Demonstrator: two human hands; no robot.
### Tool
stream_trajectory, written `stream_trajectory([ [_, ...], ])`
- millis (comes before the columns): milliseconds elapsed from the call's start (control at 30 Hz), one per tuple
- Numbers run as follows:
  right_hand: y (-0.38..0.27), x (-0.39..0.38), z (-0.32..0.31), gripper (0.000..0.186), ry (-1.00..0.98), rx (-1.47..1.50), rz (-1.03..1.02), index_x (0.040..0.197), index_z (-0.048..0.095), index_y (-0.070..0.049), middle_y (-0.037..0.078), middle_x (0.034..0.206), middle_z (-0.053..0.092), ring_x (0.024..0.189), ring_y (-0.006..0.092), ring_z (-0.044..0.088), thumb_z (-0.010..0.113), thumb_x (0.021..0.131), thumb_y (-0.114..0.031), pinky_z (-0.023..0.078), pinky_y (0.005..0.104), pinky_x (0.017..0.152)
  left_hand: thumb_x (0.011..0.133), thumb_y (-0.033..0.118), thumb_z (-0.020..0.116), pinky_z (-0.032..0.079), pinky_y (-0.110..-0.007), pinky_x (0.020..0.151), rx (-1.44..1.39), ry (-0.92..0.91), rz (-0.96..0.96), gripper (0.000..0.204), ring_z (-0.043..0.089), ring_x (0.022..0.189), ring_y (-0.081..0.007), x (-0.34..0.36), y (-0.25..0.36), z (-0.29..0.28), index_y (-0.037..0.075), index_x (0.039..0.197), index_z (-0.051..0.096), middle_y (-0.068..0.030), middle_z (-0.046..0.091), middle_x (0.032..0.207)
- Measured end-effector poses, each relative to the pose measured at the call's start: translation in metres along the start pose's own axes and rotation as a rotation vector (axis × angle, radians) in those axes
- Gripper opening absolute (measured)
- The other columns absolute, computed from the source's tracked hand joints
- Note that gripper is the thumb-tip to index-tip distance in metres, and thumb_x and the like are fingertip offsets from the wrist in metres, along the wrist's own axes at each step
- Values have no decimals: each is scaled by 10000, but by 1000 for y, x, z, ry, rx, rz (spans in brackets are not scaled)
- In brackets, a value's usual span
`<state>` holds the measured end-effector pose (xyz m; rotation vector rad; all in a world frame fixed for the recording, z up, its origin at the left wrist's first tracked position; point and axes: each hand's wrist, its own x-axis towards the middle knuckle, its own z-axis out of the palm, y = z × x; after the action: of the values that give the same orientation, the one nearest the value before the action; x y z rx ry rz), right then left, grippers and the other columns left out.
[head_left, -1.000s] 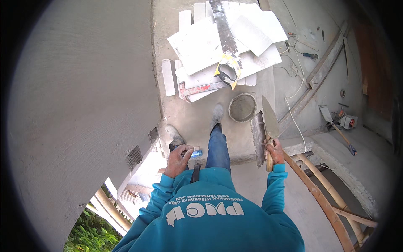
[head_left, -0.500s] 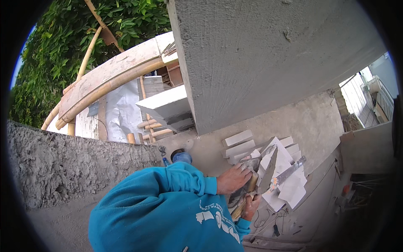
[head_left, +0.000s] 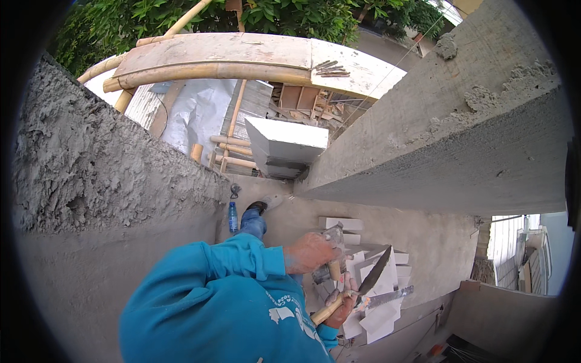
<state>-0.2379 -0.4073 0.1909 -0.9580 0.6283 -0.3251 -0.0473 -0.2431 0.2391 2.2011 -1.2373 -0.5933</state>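
Note:
My left hand [head_left: 307, 251] comes out of a teal sleeve and grips the wooden handle of a small mortar-smeared float [head_left: 334, 237]. Just below it, my right hand [head_left: 342, 300] holds a trowel [head_left: 374, 272] by its wooden handle, the pointed blade angled up and to the right. The two hands are close together, above a pile of white block pieces [head_left: 380, 314] on the ground far below. My leg in jeans and a dark shoe [head_left: 256, 207] stand on the grey floor.
A rough plastered wall [head_left: 91, 175] fills the left side. A grey concrete beam [head_left: 448, 151] crosses the right. A blue bottle [head_left: 233, 218] stands by my shoe. A stack of white blocks [head_left: 284, 145], bamboo poles [head_left: 212, 71] and a metal straightedge [head_left: 392, 296] are nearby.
The view has swung round from the floor to the walls. My hands, apart a second ago, have come together in front of me, each still holding its tool.

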Motion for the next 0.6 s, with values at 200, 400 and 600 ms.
stream_trajectory([
  [200,26,43,-44,473,133,-159,136,1351,421,1,220,1220,620,544,154,536,511,913,-152,485,273,442,783,42,642,507,-427,681,43,559,-335,162,640,789,-317,-124,-37,-146,69,942,650,-106,633,827],
  [400,94,73,-110,405,276,-208,306,1292,493,-36,140,1036,688,535,159,546,551,918,-178,499,304,463,798,-13,687,500,-253,653,-168,1064,-705,293,623,731,-85,-196,-118,-238,-13,1091,679,-66,701,864],
  [600,133,75,-108,314,409,-226,311,1197,506,-46,148,1094,680,551,192,572,578,927,-189,512,326,456,859,81,736,513,-221,711,-538,1428,-552,250,633,800,-71,-96,-271,-274,-17,1085,692,-26,705,921],
])
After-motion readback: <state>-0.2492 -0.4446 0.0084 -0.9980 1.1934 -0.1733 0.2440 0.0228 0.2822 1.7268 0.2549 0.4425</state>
